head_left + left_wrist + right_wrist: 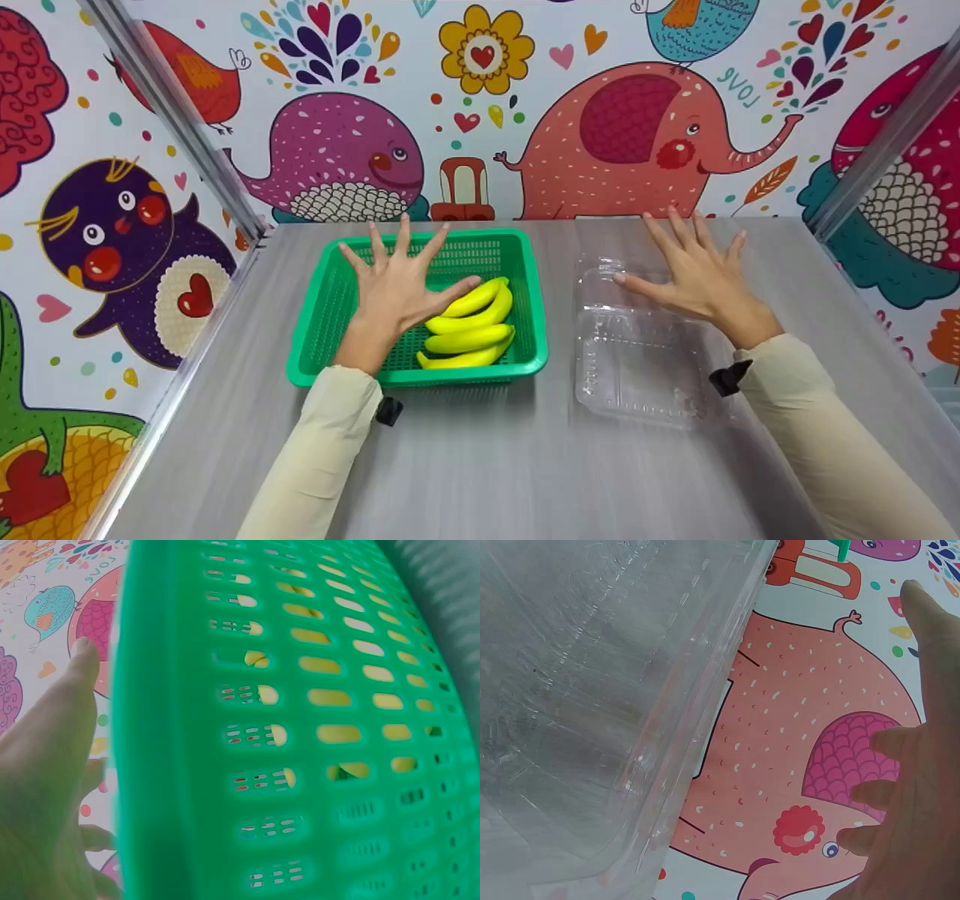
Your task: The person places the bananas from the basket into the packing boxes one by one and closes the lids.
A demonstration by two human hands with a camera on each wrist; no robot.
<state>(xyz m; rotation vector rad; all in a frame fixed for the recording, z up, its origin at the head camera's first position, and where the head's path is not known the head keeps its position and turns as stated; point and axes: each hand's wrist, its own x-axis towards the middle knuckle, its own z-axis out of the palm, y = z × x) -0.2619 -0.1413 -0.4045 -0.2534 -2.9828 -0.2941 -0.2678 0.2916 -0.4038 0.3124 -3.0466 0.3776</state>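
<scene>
My left hand [396, 289] is spread wide above a green plastic basket [300, 360], holding nothing. Several yellow bananas [469, 339] lie inside the basket on its right side, partly overlapped by my thumb in the head view. Through the basket's slots, the left wrist view shows the yellow of the bananas [330, 697]. Over on the right, my right hand [697, 274] is also spread with straight fingers, over a clear plastic clamshell box [637, 367]. That box [592, 690] fills the left of the right wrist view, with my fingers off to its side.
Both containers stand on a grey wood-grain table [480, 465], the basket left and the box right. Behind the table rises a wall [480, 120] printed with cartoon animals. Metal posts [187, 120] mark the back corners.
</scene>
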